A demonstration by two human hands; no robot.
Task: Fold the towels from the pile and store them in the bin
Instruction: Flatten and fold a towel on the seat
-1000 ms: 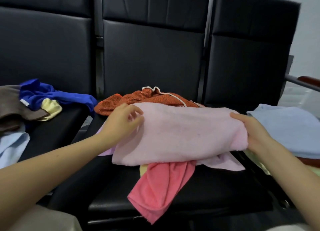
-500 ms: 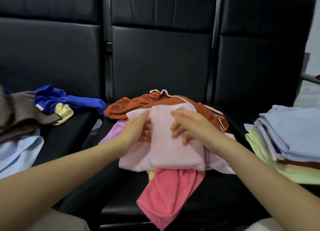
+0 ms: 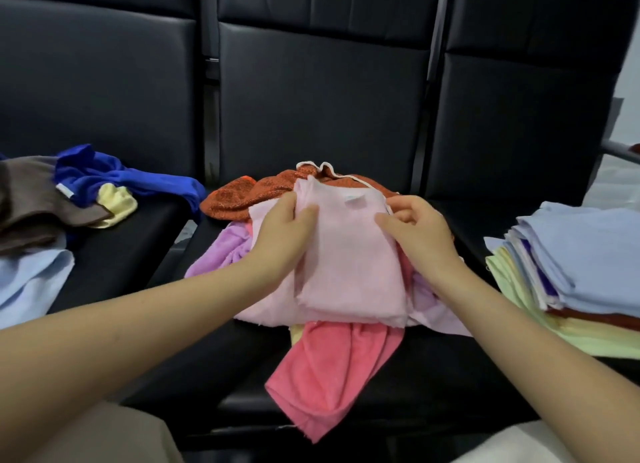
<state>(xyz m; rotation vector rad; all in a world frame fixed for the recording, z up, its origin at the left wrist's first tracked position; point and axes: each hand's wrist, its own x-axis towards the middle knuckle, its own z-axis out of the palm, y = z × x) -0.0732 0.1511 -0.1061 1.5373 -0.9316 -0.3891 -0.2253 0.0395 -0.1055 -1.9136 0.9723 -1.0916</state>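
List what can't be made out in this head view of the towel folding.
- Storage bin: not in view anywhere.
- Fingertips of left hand and right hand: tucked behind the folded pale pink towel.
- Stack of folded towels on the right seat: cut off by the frame edge.
- Brown towel: cut off by the left edge.

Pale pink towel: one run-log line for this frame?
step: folding | pale pink towel: folded narrow, atop pile on middle seat | left hand: grips left edge | right hand: grips right edge | bin: not visible
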